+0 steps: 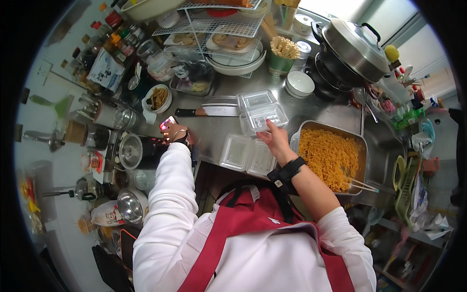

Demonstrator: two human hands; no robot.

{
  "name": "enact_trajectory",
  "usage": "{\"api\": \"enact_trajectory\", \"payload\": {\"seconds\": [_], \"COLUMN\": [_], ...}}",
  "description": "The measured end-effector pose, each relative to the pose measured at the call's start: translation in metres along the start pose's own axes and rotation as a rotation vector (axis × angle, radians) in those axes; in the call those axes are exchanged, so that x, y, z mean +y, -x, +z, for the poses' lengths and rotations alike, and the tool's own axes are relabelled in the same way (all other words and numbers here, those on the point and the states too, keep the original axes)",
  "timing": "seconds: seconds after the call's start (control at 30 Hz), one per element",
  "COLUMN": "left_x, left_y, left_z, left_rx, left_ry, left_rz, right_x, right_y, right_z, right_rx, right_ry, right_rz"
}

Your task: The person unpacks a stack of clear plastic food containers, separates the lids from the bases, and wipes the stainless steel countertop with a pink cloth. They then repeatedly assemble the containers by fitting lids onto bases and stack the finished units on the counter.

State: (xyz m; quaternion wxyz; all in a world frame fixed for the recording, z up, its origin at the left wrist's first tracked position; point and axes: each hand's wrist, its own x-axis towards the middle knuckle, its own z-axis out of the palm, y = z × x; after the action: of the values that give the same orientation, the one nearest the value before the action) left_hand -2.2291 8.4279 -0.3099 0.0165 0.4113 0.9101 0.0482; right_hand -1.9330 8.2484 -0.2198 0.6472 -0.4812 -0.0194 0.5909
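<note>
A bare right hand [276, 138] reached over a stainless-steel tabletop [219, 130] to the near side of an open, clear plastic hinged box [266, 116], its thumb at the rim, perhaps to steady so light a thing; whether that grip was clamped on the wall or merely resting there could not be told. The bare left hand [178, 133] was at a small phone with a lit, pinkish screen [168, 123], though its grip was too small in view to judge as closed or loose. A second open, clear plastic container [237, 152] lay at the tabletop's front edge, likely for easy reach. To the right, a rectangular metal tray [366, 148] held orange-brown noodles [325, 155], pale chopsticks [364, 186] slanting over its near corner, apparently so their ends stayed handy. A broad-bladed knife with a dark handle [214, 110] (nobody's hand was on it) lay flat beyond.
</note>
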Motion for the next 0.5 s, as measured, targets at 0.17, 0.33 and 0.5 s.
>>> {"api": "enact_trajectory", "payload": {"seconds": [0.17,0.33,0.5], "left_x": [0.012,0.04,0.055], "left_y": [-0.008,0.0,-0.001], "left_z": [-0.01,0.008,-0.002], "left_rx": [0.107,0.078,-0.05], "left_ry": [-0.144,-0.226,-0.27], "left_rz": [0.357,1.209,1.273], "right_x": [-0.003,-0.001,0.001], "right_y": [0.001,0.001,-0.002], "right_z": [0.001,-0.002,-0.008], "right_rx": [0.021,0.061,0.042], "right_ry": [-0.031,-0.035,-0.034], "right_rz": [0.002,0.0,0.015]}}
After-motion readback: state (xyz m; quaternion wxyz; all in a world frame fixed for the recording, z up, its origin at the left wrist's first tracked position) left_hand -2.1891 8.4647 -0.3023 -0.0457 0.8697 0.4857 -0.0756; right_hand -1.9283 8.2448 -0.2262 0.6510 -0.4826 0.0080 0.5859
